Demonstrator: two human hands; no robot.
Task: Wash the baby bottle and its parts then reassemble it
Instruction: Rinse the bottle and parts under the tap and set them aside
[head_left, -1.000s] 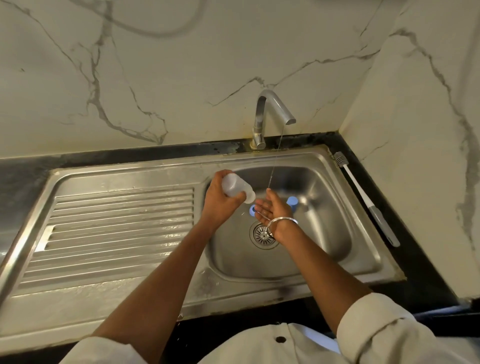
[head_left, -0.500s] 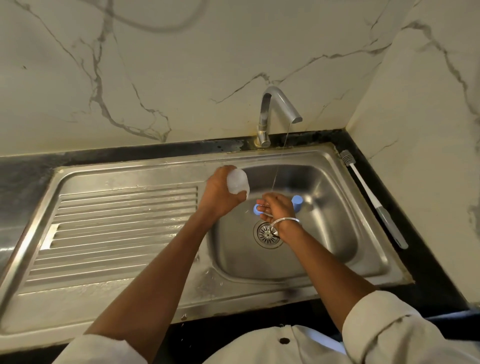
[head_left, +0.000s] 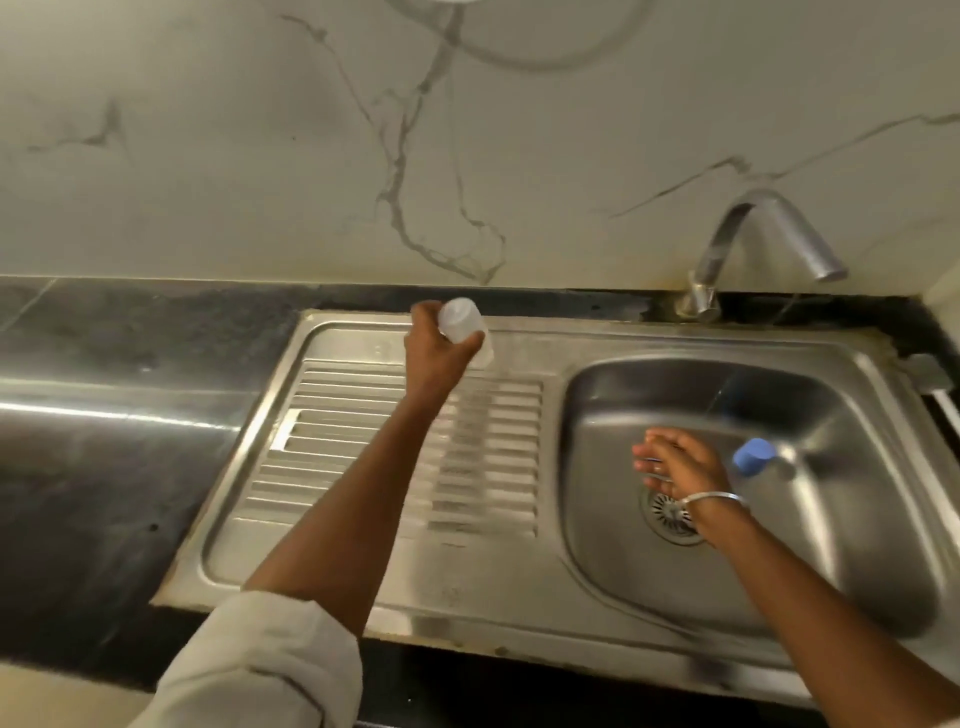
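1. Left of the basin (head_left: 701, 395): open ribbed drainboard (head_left: 353, 457), crossed by the left forearm; left hand (head_left: 434, 358) gripping the bottle (head_left: 457, 319) over its far edge.
2. Inside the basin: right hand (head_left: 680, 467) above the drain (head_left: 670, 514), blue cap (head_left: 753, 456) just to its right; open floor toward the near wall.
3. Behind the basin: faucet (head_left: 769, 234) overhanging the far-right rim.
4. Farther left of the basin: open dark bench (head_left: 104, 467).

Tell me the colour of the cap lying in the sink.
The cap is blue; head view shows it best.
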